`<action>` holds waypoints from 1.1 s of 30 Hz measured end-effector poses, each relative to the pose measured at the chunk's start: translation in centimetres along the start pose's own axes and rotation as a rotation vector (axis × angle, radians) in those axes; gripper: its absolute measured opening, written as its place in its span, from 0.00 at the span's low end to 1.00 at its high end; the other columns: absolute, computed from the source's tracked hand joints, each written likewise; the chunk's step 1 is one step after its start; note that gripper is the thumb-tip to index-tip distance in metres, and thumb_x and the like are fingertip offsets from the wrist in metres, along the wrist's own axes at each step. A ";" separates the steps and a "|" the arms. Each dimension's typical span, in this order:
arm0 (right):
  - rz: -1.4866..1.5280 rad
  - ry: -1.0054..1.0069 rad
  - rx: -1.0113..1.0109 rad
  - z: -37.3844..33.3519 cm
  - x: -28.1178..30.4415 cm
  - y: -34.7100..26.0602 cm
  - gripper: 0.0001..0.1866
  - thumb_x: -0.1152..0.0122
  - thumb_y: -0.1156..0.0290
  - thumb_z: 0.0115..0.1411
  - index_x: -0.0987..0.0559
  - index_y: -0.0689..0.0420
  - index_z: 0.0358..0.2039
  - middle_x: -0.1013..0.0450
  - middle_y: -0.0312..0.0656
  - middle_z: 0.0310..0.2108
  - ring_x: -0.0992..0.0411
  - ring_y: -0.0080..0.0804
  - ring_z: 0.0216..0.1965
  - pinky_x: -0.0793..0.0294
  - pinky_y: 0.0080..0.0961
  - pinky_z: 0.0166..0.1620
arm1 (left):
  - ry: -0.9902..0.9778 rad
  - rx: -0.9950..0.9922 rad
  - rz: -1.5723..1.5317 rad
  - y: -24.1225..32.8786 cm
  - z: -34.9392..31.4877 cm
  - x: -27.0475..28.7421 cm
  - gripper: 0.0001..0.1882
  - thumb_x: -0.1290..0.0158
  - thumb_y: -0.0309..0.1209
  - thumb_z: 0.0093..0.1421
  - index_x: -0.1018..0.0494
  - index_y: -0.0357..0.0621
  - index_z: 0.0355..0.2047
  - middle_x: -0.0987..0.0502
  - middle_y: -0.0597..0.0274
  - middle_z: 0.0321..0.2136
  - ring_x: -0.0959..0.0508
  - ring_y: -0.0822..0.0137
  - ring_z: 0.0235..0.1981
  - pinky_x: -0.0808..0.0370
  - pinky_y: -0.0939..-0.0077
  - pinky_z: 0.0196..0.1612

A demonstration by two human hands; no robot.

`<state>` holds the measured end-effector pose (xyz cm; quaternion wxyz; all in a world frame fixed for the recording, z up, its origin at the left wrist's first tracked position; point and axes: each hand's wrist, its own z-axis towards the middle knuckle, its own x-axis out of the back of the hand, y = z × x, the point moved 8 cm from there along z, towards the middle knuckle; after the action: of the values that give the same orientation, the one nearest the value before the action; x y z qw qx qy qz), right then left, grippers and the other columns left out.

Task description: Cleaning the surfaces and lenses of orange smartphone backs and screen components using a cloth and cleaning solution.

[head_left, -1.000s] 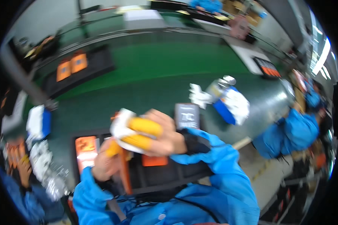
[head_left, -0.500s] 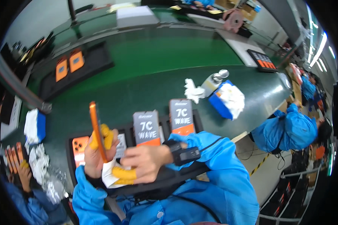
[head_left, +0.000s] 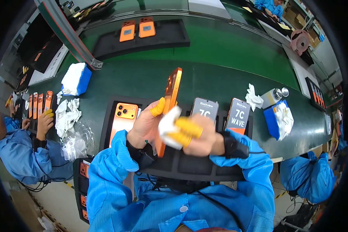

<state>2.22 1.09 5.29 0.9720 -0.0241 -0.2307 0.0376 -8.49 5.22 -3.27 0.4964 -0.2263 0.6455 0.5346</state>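
My left hand (head_left: 145,125) holds an orange phone (head_left: 171,94) upright on its edge, above a black tray (head_left: 181,164). Yellow finger cots cover some fingertips of both hands. My right hand (head_left: 199,135) presses a white wipe cloth (head_left: 168,127) against the lower side of that phone. Lying in the tray are another orange phone (head_left: 123,118), back up, at the left, and two phones (head_left: 204,110) with lit screens at the right.
A blue box with white wipes (head_left: 278,120) and a small bottle (head_left: 272,96) stand at the right. Crumpled wipes (head_left: 67,114) and another blue box (head_left: 77,77) lie at the left. A far tray (head_left: 170,36) holds two orange phones. Co-workers in blue sit at both sides.
The orange phone has moved from my left side to the middle and higher. My right hand has come up with the wipe onto its side.
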 end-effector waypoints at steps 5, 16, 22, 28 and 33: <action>0.070 -0.116 0.177 -0.7 -1.0 -2.9 0.22 0.43 0.67 0.31 0.20 0.61 0.31 0.27 0.42 0.32 0.35 0.27 0.21 0.37 0.21 0.22 | -0.106 -0.027 0.030 -0.3 1.0 0.7 0.18 0.53 0.42 0.63 0.31 0.39 0.44 0.28 0.58 0.35 0.28 0.69 0.35 0.29 0.75 0.40; -0.210 0.073 -0.080 0.4 1.2 3.3 0.24 0.42 0.77 0.28 0.19 0.62 0.33 0.27 0.49 0.35 0.34 0.36 0.22 0.36 0.28 0.21 | 0.267 -0.010 0.092 -0.2 -0.2 1.4 0.21 0.56 0.39 0.65 0.33 0.36 0.51 0.27 0.60 0.47 0.27 0.67 0.48 0.33 0.72 0.53; 0.059 -0.049 0.204 -0.3 -0.9 -3.4 0.14 0.43 0.71 0.31 0.22 0.59 0.24 0.26 0.43 0.36 0.36 0.30 0.22 0.37 0.23 0.22 | 0.142 -0.019 0.011 -0.1 0.8 0.6 0.16 0.50 0.39 0.59 0.29 0.37 0.40 0.37 0.65 0.21 0.42 0.70 0.27 0.43 0.77 0.32; -0.196 -0.116 0.027 0.5 -0.1 3.0 0.24 0.44 0.71 0.23 0.20 0.60 0.30 0.26 0.47 0.34 0.34 0.33 0.22 0.38 0.29 0.21 | 0.222 0.031 -0.050 -0.8 0.3 0.7 0.18 0.55 0.40 0.65 0.30 0.37 0.45 0.25 0.59 0.33 0.25 0.69 0.34 0.26 0.76 0.39; -0.303 0.115 -0.314 1.0 2.5 7.8 0.24 0.45 0.89 0.36 0.20 0.64 0.38 0.27 0.52 0.36 0.26 0.47 0.33 0.26 0.28 0.37 | 0.019 0.089 0.014 -1.4 0.9 1.7 0.20 0.56 0.42 0.65 0.30 0.37 0.47 0.24 0.61 0.34 0.25 0.70 0.35 0.27 0.77 0.41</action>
<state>3.53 9.09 6.76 0.9624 -0.1422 -0.1791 -0.1466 -7.64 5.94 -5.37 0.4961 -0.2046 0.6750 0.5064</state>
